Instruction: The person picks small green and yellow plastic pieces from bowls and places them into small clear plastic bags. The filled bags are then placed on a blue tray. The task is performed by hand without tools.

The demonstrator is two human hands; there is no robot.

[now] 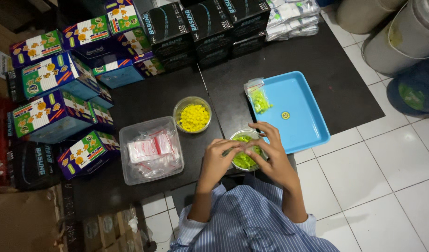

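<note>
Head camera looks straight down on a person in a blue striped shirt seated at a low black table (144,100). Both hands meet over a small clear bowl of green pieces (244,158) at the table's near edge. The left hand (216,158) and right hand (270,151) have fingers curled and fingertips nearly touching, seemingly pinching something small; what they grip is too small to tell.

Judging by what lies finished, the work looks early: only one filled clear bag of green pieces (258,98) rests on the blue tray (303,126), beside a single small yellow disc (285,115). The green bowl remains fairly full, heaped with bright lime-coloured bits. A bowl of yellow pieces (192,115) looks full and untouched, and a clear tub of empty bags (150,150) sits to its left. Colourful boxes (51,77) are stacked along the far left.
</note>
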